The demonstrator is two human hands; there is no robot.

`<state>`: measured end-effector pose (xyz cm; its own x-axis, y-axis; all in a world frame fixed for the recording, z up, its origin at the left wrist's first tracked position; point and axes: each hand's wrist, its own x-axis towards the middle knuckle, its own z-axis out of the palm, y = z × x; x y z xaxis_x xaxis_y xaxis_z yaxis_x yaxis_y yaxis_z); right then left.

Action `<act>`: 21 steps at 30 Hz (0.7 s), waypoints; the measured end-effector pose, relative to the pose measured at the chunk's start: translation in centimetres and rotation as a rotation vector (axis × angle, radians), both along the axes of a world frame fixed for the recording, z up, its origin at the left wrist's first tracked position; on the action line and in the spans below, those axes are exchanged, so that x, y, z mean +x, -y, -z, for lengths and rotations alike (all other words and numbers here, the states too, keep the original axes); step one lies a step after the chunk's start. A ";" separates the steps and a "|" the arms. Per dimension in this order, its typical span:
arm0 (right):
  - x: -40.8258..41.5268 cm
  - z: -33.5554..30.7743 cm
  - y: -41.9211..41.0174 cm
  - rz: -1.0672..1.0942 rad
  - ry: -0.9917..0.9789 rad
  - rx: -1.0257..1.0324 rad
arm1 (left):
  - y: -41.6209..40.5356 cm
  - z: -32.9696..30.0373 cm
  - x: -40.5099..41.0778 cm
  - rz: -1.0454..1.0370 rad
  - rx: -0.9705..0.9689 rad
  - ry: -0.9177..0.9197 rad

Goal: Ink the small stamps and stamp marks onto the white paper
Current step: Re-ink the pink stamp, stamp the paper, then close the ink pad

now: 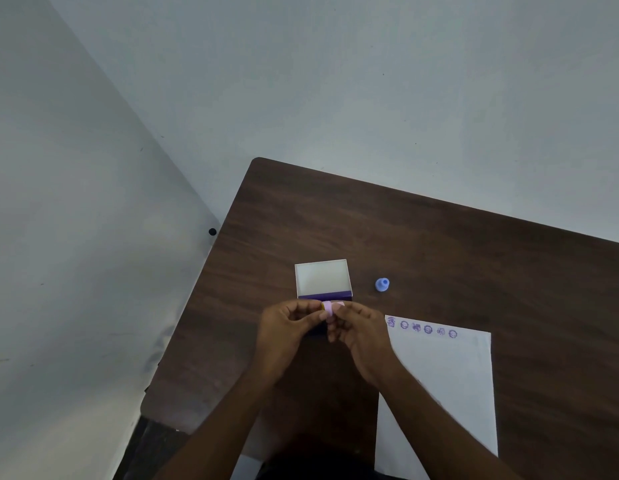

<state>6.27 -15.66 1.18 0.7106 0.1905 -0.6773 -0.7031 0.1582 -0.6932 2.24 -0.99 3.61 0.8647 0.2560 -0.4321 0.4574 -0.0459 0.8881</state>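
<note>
Both forearms come up from the lower edge of the view and meet near the middle. The left hand (287, 327) is turned inward, its fingers (310, 308) curled toward the right hand. The right hand (360, 329) faces it, and its fingers (332, 322) are bent close against those of the left. The fingertips of both hands touch together around a small pink piece (328, 307), which they pinch between them. Both wrists are bare
</note>
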 end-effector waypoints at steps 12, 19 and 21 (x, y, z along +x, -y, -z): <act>1.9 1.1 4.8 0.042 0.159 -0.426 | 2.6 2.5 2.3 0.073 0.048 -0.107; 4.2 2.6 8.0 -0.006 0.277 -0.872 | 6.2 3.8 4.4 0.128 0.147 -0.136; 4.7 2.9 8.1 -0.036 0.286 -0.917 | 6.8 3.9 4.8 0.142 0.171 -0.135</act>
